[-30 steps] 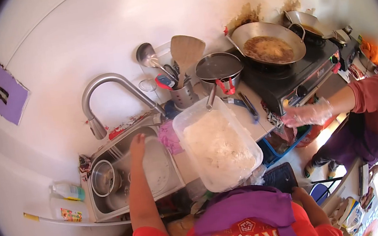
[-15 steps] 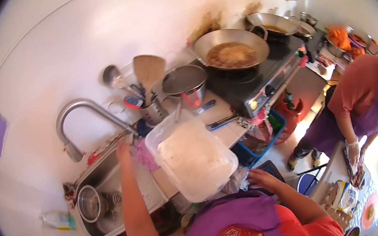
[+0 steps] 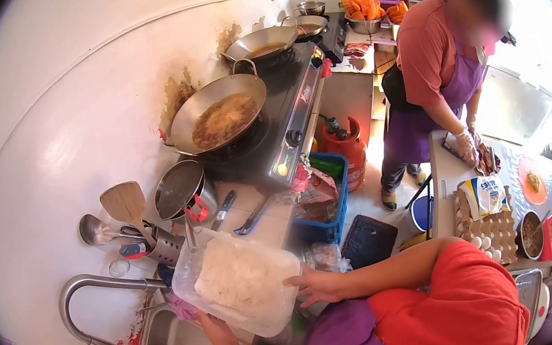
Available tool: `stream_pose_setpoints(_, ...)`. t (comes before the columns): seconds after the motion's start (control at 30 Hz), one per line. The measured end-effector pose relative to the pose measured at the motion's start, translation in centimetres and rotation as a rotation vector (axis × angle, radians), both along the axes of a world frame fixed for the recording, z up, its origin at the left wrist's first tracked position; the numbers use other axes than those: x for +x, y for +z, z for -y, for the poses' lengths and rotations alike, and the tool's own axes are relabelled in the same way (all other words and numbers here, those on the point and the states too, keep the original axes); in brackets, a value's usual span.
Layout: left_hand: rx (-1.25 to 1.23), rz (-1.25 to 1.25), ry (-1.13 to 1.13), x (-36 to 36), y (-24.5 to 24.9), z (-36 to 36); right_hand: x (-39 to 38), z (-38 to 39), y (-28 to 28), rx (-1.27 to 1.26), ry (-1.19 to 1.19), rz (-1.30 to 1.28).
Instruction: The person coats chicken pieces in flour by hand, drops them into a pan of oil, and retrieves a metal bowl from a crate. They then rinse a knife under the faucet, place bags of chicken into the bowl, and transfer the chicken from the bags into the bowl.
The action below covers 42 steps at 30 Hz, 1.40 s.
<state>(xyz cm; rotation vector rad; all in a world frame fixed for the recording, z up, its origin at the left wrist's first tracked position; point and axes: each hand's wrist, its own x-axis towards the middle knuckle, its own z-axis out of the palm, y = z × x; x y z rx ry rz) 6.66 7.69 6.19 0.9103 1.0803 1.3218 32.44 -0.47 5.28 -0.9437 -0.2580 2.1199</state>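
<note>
A translucent plastic container (image 3: pixel 280 258) holding a pale, flour-like mass (image 3: pixel 237 274) sits tilted in view at the counter's edge, near the sink. My right hand (image 3: pixel 319 284) grips its right side, fingers spread along the wall by the rim. At the lower left side of the container is my left hand (image 3: pixel 213 326), its fingers partly hidden against the wall. A pink-purple cloth (image 3: pixel 184 308) lies beside that hand, and a steel faucet (image 3: pixel 92 333) rises to the left.
A wok (image 3: pixel 181 125) of bubbling oil sits on the gas stove (image 3: pixel 284 123). A steel pot (image 3: pixel 182 191), utensil holder (image 3: pixel 167 248) and knife (image 3: pixel 226 203) stand nearby. A co-worker (image 3: pixel 437 56) in gloves handles food at the right table (image 3: pixel 441 200); a blue crate (image 3: pixel 325 232) is below.
My left hand has moved from beside the faucet to the container's left side. My right hand has come onto the container's right side. The view has turned right.
</note>
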Motion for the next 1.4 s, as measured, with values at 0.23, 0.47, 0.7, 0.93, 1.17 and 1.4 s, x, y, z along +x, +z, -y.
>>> stream_pose_setpoints(0.23,0.059,-0.141,-0.059,0.1,0.3,0.6,-0.8,0.5,-0.4,0.083,-0.097,0.003)
stream_pose_setpoints(0.47,0.086,-0.211,-0.128,2.4,2.0,4.2,1.8,5.1,-3.8,-0.083,-0.161,-0.054)
stream_pose_setpoints(0.7,0.042,-0.217,-0.134,7.1,1.9,6.6,8.8,12.0,4.1,0.139,-0.435,-0.11)
stream_pose_setpoints(0.93,-0.261,-0.448,-0.683,13.6,-8.3,7.0,17.2,15.0,-2.9,0.185,-0.469,0.109)
stream_pose_setpoints(1.17,-0.049,-1.096,-1.271,15.1,-24.5,10.4,23.3,16.2,-2.3,0.162,-0.767,-0.02)
stream_pose_setpoints(1.4,-0.095,-1.298,-1.234,18.0,-22.7,11.2,28.1,15.9,-4.9,0.083,-0.891,-0.018)
